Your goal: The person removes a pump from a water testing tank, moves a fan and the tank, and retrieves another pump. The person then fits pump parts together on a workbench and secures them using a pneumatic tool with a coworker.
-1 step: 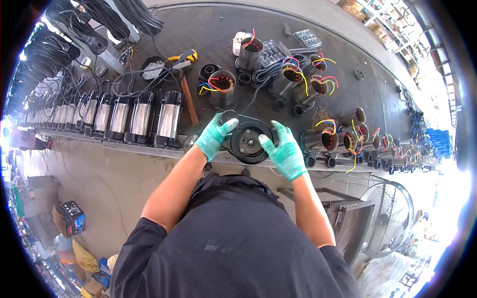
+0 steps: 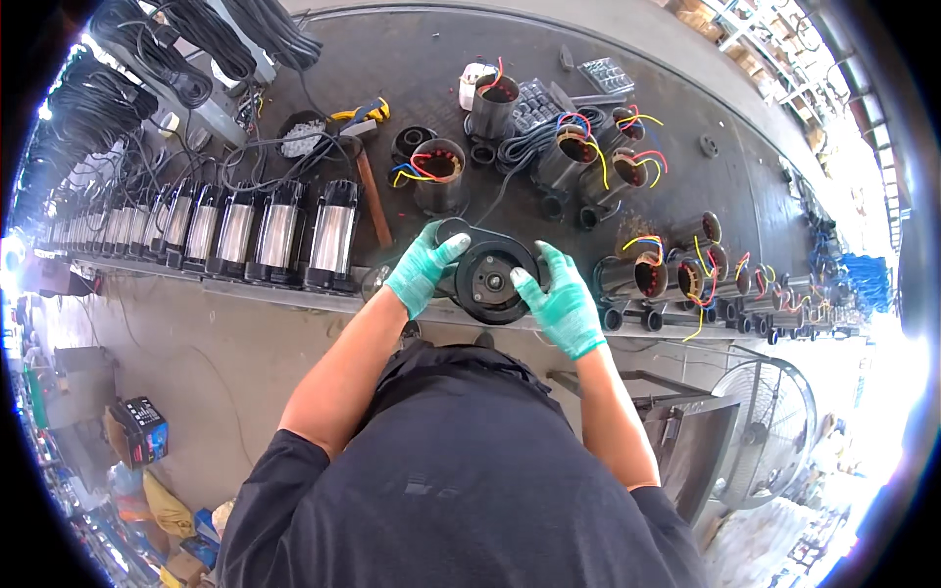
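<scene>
At the bench's near edge I have a black round pump (image 2: 493,282), its open end facing up, with a metal disc and a small nut or shaft end at its centre. My left hand (image 2: 424,267), in a green glove, is closed on its left side, thumb on top near the black lug. My right hand (image 2: 563,302), gloved alike, grips the right rim, its thumb reaching onto the disc's edge and its index finger along the outside. The other right fingertips are partly hidden. Just beyond stands a steel motor cylinder (image 2: 439,186) with coloured wires.
Finished-looking steel pumps (image 2: 333,235) line the bench's left edge. A hammer (image 2: 374,196) lies beside them. More wired cylinders (image 2: 632,276) lie along the right. Coiled black cable (image 2: 534,145) and a parts tray (image 2: 606,76) are farther back. A floor fan (image 2: 765,431) stands at the lower right.
</scene>
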